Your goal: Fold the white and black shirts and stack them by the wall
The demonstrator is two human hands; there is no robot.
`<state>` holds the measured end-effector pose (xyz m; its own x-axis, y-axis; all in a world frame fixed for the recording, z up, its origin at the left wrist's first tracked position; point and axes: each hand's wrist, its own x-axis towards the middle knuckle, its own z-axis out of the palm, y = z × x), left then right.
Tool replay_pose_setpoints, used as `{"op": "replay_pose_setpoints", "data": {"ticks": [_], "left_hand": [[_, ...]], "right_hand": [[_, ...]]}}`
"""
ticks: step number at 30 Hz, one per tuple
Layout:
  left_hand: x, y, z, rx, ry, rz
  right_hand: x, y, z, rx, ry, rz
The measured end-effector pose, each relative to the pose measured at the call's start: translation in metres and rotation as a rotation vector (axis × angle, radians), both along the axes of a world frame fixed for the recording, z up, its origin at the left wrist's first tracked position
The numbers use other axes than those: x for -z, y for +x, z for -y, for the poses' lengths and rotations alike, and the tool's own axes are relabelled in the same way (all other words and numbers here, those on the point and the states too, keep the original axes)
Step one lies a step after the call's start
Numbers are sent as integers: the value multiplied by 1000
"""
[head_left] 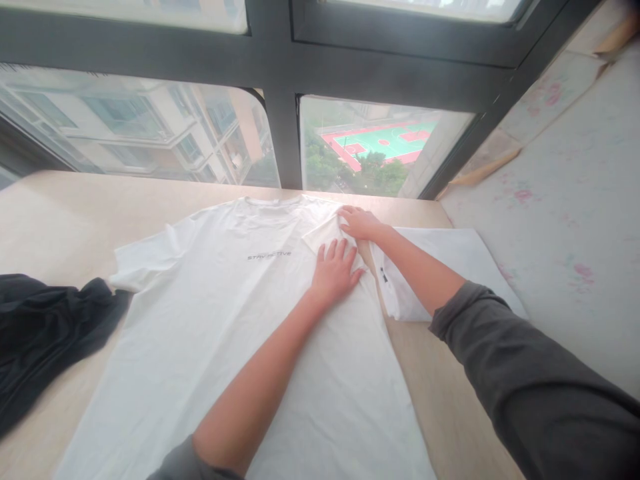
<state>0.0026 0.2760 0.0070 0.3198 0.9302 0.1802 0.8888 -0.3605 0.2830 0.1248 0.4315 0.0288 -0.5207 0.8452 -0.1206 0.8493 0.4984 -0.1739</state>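
Observation:
A white T-shirt with small dark lettering across the chest lies spread out, its collar towards the window. Its sleeve on the right is folded inward over the chest, while the left one sticks out sideways. My left hand rests flat on the shirt just below the folded sleeve, fingers apart. At the shoulder edge, my right hand lies palm down on the fabric with its fingers extended. Neither hand visibly grips the cloth. The shirt's lower hem is out of view.
A folded white garment with a small dark mark lies at the right, partly behind my right forearm. Crumpled black cloth is at the left. A dark window frame bounds the pale surface at the back; a floral wall stands at right.

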Motion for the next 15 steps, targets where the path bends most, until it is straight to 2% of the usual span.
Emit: {"op": "replay_pose_setpoints", "data": {"ticks": [2,4,6,8,10,12,14,15], "left_hand": [[-9,2,8,-18,4,-43],[-23,7,29,-12,19,-71],[-38,17,66,45,11,-80],[-44,35,118,126,-80,-61],[-39,62,175,258,-241,-23],[-25,94,225,320,-447,-13],[-7,128,262,247,-700,-22],[2,142,274,192,-761,17]], "right_hand": [[0,0,-1,4,-10,-9],[-1,0,-3,12,-17,-22],[-3,1,-6,38,-17,-46],[-5,1,-10,101,-7,-71],[-6,2,-14,199,-3,-84],[-6,0,-17,295,-14,-80],[-5,-2,-19,356,-34,-71],[-4,-4,-20,371,-44,-68]]}}
